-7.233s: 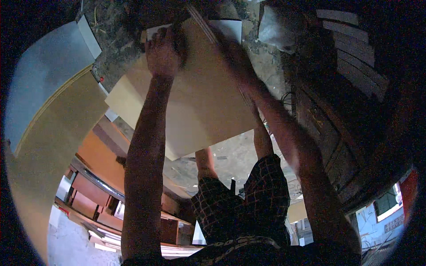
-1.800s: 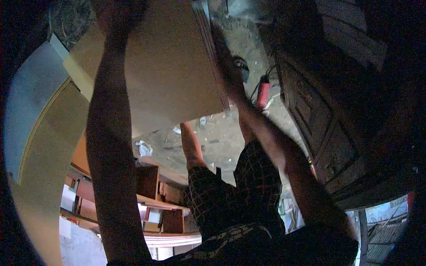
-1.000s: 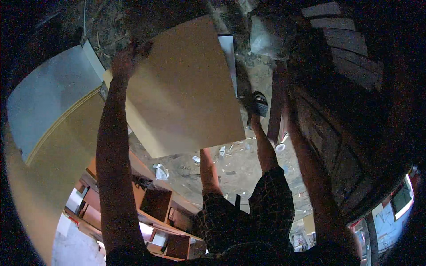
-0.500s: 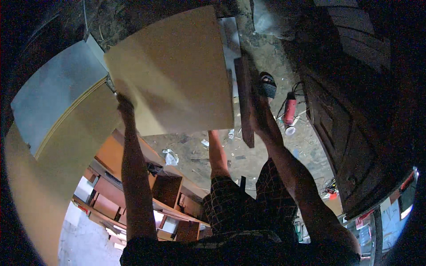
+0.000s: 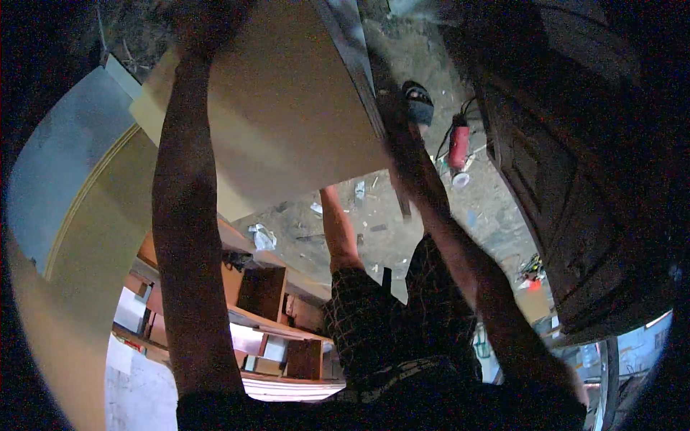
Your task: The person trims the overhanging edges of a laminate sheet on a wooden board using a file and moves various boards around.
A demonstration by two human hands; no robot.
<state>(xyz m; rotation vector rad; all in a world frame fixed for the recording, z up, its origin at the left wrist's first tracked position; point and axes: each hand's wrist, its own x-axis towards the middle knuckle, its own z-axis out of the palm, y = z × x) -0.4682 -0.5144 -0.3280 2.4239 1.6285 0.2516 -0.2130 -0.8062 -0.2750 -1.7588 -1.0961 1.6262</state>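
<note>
A large tan board (image 5: 287,108) lies tilted in front of me, its near corner hanging over the floor. My left arm reaches far across its left part, and my left hand (image 5: 208,29) is in deep shadow over the far side, its fingers hidden. My right hand (image 5: 399,154) is beside the board's right edge, against a dark wooden strip (image 5: 405,205). Shadow and blur hide the right fingers, so I cannot see whether they grip the strip. A grey-white panel (image 5: 348,29) shows along the board's right edge.
A red corded power tool (image 5: 458,147) lies on the littered floor near my sandalled foot (image 5: 417,100). A dark panelled door (image 5: 546,201) stands at the right. At left are a pale blue panel (image 5: 61,158), another tan panel (image 5: 100,194) and a wooden shelf unit (image 5: 262,294).
My left hand has moved from the board's left edge to its far side. The board has turned, its near right corner shifting right. My right hand has moved slightly left and away from me.
</note>
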